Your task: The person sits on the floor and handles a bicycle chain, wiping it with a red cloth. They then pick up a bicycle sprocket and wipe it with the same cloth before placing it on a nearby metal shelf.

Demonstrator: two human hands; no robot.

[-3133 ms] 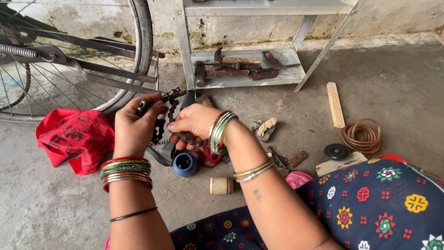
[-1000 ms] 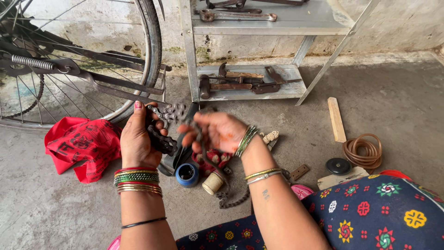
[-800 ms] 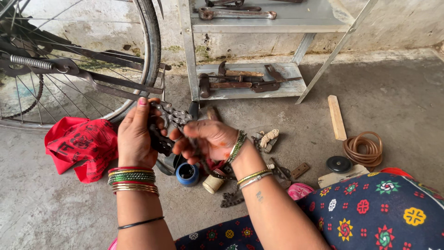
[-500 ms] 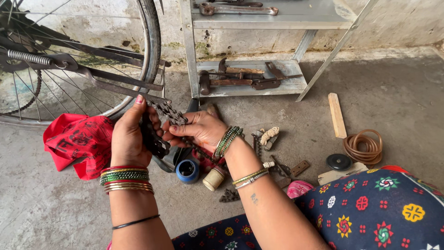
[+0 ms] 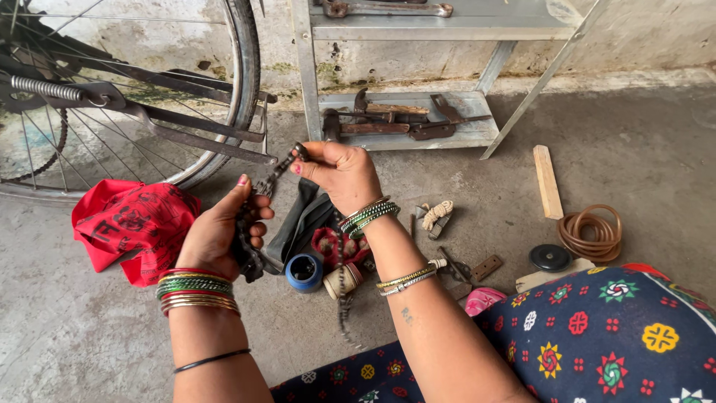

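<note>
My right hand (image 5: pixel 339 173) has lifted since half a second ago, pinching the bicycle chain (image 5: pixel 257 205) taut above my left hand (image 5: pixel 220 235), which stays clenched around the bunched links. A red printed cloth (image 5: pixel 130 224) lies left, a blue round tin (image 5: pixel 303 271) and cream spool (image 5: pixel 341 280) below.

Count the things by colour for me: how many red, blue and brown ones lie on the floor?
Red: 1, the red cloth
Blue: 1, the blue cap
Brown: 2, the brown tube coil and the wooden stick
Total: 4
</note>
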